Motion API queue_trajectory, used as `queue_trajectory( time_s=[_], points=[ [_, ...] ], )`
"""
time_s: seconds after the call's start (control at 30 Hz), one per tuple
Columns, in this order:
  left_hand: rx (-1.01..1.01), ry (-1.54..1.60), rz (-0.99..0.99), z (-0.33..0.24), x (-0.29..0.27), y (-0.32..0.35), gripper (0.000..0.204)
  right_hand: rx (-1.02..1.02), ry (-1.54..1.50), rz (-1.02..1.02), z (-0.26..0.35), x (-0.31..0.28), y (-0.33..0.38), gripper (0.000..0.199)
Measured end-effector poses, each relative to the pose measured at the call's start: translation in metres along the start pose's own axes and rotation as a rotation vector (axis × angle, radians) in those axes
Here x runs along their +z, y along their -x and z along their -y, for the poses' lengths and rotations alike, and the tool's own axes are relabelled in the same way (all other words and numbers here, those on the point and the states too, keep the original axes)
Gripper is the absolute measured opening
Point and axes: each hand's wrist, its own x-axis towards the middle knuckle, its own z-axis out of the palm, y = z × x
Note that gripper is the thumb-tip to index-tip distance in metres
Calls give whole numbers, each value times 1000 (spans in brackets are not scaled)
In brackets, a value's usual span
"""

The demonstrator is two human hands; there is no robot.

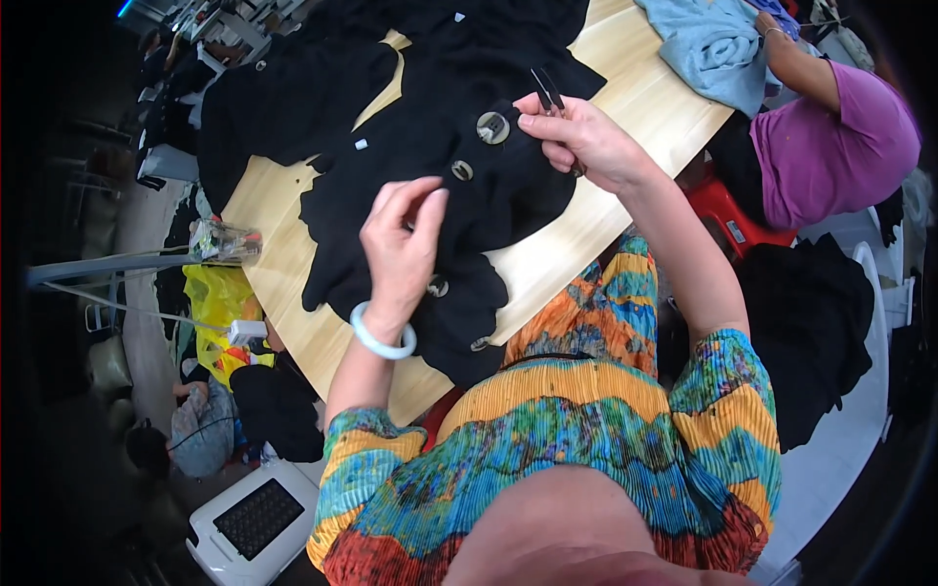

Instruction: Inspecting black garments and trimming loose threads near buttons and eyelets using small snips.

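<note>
A black knitted garment [410, 146] with large metal buttons [492, 127] lies spread over a light wooden table [625, 98]. My left hand [403, 242], with a pale bangle on its wrist, presses down on the cloth between two of the buttons. My right hand [576, 137] grips a small pair of dark thread snips [547, 93] whose tips point up and away, just right of the biggest button. Its fingertips also pinch the fabric edge beside that button.
Another person in a purple top [831, 146] sits at the far right with light blue cloth [713, 44] on the table. A heap of black fabric [811, 332] lies at my right. A yellow bag [220, 303] and a white crate [256, 518] stand at lower left.
</note>
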Motion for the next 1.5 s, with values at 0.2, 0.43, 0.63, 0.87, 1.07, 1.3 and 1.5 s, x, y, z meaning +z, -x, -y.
queue_trajectory(
  time_s=[0.2,0.43,0.63,0.87,1.07,1.3,1.5],
  points=[
    [-113,267,-57,-17,43,-10,22,-44,-77,-89,-16,27,12,17],
    [-53,237,-105,-14,47,-15,13,-96,-23,-142,-23,29,20,21],
    [-15,223,-38,-8,43,-18,6,-117,54,-155,-21,27,24,18],
    [-313,609,183,0,45,-19,11,-111,57,-165,-23,25,27,16],
    [-335,801,224,3,50,-19,12,-132,16,-141,-27,15,27,19],
    [-355,725,459,4,40,-27,12,-104,-217,-48,-23,1,31,17],
    [-415,977,361,2,39,-28,12,-60,-277,-22,-26,-3,28,16]
  ],
)
